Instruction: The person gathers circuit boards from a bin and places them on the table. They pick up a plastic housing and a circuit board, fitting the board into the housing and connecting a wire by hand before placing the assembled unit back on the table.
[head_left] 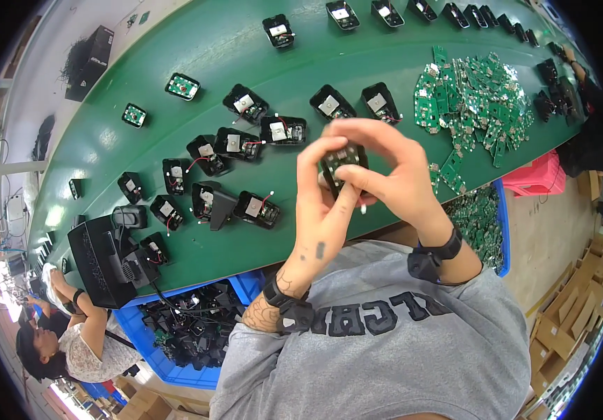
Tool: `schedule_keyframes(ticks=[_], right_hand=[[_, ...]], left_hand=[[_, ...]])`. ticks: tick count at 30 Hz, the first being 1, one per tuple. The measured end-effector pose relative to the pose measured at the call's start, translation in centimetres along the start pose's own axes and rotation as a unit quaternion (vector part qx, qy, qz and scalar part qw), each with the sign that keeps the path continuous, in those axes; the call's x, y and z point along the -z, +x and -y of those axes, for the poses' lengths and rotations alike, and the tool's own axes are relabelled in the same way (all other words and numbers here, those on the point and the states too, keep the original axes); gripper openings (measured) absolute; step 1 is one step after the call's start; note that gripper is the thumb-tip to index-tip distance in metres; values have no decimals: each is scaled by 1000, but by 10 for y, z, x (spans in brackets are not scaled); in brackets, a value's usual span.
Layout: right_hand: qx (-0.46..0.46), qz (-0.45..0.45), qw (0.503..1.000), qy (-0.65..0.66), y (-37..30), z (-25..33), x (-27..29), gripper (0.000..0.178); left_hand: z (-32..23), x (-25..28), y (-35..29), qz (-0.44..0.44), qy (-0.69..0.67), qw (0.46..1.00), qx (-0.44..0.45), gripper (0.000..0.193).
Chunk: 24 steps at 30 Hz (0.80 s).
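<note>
Both my hands are closed round a small black plastic housing (331, 162) above the near edge of the green table. My left hand (313, 192) grips its left side, and my right hand (403, 171) curls over its top and right side with the thumb pressed on its face. Small light spots show on that face, partly covered by my fingers. A small white connector (363, 208) pokes out below my right hand. Just beyond my hands lie two open black housings (333, 105) with silvery blocks inside.
Several open housings (237, 143) with red wires lie left of my hands. A heap of green circuit boards (480, 98) spreads at the right. Blue bins (182, 374) stand below the table edge, beside a black box-shaped device (98, 262). Another person (98, 336) works at the far left.
</note>
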State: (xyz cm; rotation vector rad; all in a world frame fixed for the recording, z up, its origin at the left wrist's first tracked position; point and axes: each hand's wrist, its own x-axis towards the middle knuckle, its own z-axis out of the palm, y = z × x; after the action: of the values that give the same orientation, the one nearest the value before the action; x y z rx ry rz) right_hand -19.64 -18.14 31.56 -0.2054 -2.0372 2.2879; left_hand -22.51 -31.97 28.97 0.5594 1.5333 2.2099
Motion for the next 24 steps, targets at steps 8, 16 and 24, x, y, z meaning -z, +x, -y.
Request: schedule_keyframes(ticks=[8,16,24], right_hand=[[306,-62,906,-285,-15,-18,5,28],[334,-37,899,-281,-10,-19,7,17],[302,-124,929,-173,-20,-35,-4,25]], left_hand=[[-9,6,0,23,-36,993,110,47],[-20,8,1,49,-100,972,208,66],[-19,0,-3,-32,-186,963,191,53]])
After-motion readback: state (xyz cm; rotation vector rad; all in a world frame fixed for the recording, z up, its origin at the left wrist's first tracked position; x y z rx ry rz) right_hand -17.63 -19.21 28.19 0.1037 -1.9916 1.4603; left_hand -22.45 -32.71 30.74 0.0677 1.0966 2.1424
